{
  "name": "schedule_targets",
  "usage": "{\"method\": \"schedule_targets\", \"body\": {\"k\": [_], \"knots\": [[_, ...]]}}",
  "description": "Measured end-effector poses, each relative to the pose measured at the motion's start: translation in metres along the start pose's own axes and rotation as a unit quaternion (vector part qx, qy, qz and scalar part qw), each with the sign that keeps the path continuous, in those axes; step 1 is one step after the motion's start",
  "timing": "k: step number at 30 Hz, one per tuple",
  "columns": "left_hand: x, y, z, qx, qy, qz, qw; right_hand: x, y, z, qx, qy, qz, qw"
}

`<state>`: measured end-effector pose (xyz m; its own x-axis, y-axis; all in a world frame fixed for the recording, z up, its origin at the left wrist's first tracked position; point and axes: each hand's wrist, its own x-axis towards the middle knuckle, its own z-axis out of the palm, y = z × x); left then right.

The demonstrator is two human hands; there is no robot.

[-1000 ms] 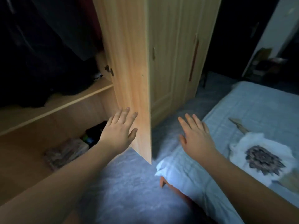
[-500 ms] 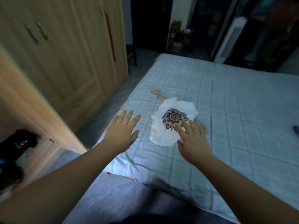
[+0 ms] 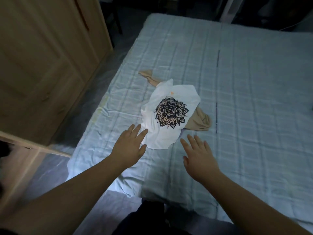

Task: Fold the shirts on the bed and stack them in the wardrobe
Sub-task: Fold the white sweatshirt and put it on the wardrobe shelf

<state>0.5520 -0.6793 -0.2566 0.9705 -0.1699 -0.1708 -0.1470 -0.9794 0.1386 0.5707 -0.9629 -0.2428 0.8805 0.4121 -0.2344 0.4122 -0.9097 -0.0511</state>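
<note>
A white shirt with a black mandala print lies crumpled on the bed, near its left side. A tan shirt lies under it, sticking out at the upper left and at the right. My left hand hovers with straight fingers just left of the white shirt's near edge, fingertips close to the cloth. Over the bedsheet, just right of that edge, my right hand is also spread flat. Neither hand holds anything.
The wooden wardrobe stands along the left, with an open door's edge jutting toward the bed's near corner. A narrow strip of floor runs between wardrobe and bed. Dark furniture lines the far wall.
The view swung from the open wardrobe to the bed. Both hands left the wardrobe door and came forward over the bed to the white shirt's near edge.
</note>
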Motion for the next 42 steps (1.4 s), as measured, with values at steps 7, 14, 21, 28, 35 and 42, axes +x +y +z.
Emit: {"method": "schedule_targets", "body": {"k": [7, 14, 21, 28, 35, 42], "knots": [[0.103, -0.052, 0.113, -0.013, -0.119, 0.006, 0.993, 0.105, 0.0, 0.095, 0.047, -0.135, -0.001, 0.99], [0.156, -0.067, 0.194, -0.01, -0.202, 0.101, 0.974, 0.199, 0.003, 0.178, 0.046, -0.217, -0.061, 0.973], [0.162, -0.084, 0.215, -0.124, -0.047, 0.089, 0.987, 0.202, -0.012, 0.211, 0.053, -0.181, -0.066, 0.98], [0.175, -0.008, 0.126, -0.217, 0.046, 0.032, 0.975, 0.187, -0.01, 0.137, 0.336, 0.0, -0.039, 0.941], [0.156, 0.109, 0.047, -0.311, 0.115, 0.046, 0.942, 0.151, 0.066, 0.044, 0.38, 0.033, -0.041, 0.924], [0.137, 0.188, 0.034, -0.294, 0.224, -0.016, 0.929, 0.089, 0.122, -0.024, 0.47, 0.071, -0.03, 0.879]]}}
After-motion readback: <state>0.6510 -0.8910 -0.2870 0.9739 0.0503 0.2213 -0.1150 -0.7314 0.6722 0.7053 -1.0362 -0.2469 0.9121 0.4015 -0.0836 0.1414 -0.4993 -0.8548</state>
